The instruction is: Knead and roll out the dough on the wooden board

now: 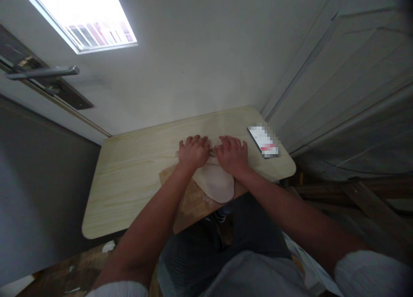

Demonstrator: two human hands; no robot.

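A flat pale sheet of dough lies on a wooden board, its near edge rounded. At the dough's far edge, my left hand and my right hand rest palms down, side by side with a small gap between them. Both curl their fingers forward over what looks like a thin rolling pin, mostly covered by the hands. Some dough appears folded against it in the gap. My fingertips and the far side of the pin are partly hidden.
The board sits on a light wooden table and juts over its near edge. A phone with a blurred screen lies at the right. Behind stands a white door with a metal handle. White scraps lie on the floor.
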